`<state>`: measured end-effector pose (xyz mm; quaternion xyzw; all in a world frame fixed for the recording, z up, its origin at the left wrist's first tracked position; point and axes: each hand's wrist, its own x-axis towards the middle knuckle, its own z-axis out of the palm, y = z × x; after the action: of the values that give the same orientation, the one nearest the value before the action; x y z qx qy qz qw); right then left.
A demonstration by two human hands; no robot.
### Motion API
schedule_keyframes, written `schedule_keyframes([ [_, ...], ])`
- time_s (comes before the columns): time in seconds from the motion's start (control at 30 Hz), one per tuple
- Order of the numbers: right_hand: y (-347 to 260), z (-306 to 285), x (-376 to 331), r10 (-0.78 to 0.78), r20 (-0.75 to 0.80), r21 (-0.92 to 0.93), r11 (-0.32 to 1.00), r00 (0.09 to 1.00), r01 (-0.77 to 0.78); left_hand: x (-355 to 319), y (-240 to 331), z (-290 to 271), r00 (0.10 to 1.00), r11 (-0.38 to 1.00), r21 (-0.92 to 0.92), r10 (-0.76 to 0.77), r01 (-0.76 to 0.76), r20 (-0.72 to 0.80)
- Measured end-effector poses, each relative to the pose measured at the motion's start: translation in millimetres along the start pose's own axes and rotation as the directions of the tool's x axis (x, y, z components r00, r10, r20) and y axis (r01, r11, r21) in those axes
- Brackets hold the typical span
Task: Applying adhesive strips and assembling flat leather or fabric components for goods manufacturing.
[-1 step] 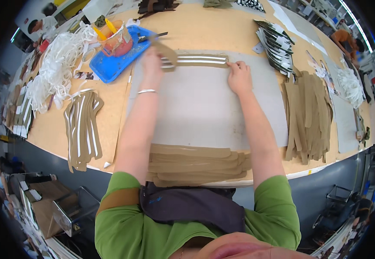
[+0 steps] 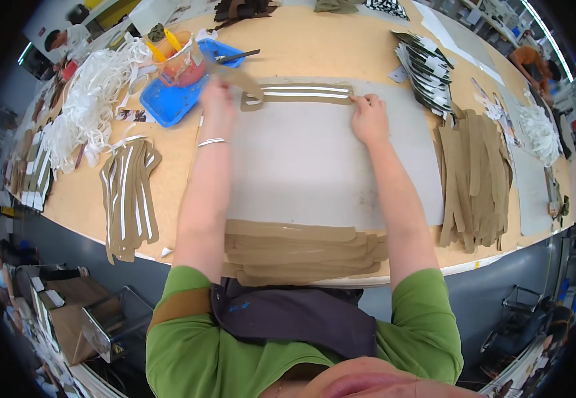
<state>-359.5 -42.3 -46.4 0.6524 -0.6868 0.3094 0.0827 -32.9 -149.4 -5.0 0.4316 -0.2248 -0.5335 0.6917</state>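
Note:
On the grey board (image 2: 294, 159) lie brown fabric strips (image 2: 308, 99) with white tape lines running along them. My left hand (image 2: 216, 103), smeared by motion, is closed on the end of a brown strip that lifts and curls back over the left end of the others. At the strips' right end, my right hand (image 2: 370, 118) has its fingers bent and pinched at the edge of the fabric. A stack of plain brown strips (image 2: 294, 249) lies along the near table edge, between my forearms.
To the left are a blue tray (image 2: 169, 106) with a clear cup (image 2: 185, 66) of yellow-handled tools, a heap of white tape (image 2: 96, 99) and taped brown strips (image 2: 129, 199). To the right lie more brown strips (image 2: 473, 179) and dark green pieces (image 2: 424, 73). Other people work farther off.
My left hand has moved left, drawing the lifted end of the brown strip with it. My right hand stays at the strips' right end.

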Motion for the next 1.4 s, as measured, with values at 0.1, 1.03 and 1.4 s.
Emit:
schedule_keyframes([
  [0.1,24,0,5,0.021,0.027,0.02,1.0,0.999,-0.021,1,90,-42,0.956,0.958,0.004,0.286,-0.287,-0.07],
  [1.03,-106,-125,-81,-0.286,0.45,0.504,0.864,0.846,0.024,-172,38,-63,0.578,0.157,0.67,-0.389,-0.726,0.718],
  [1.4,-153,-46,-67,-0.314,0.511,0.452,0.89,0.8,0.061,-135,33,-64,0.516,0.268,0.6,-0.324,-0.754,0.793],
])
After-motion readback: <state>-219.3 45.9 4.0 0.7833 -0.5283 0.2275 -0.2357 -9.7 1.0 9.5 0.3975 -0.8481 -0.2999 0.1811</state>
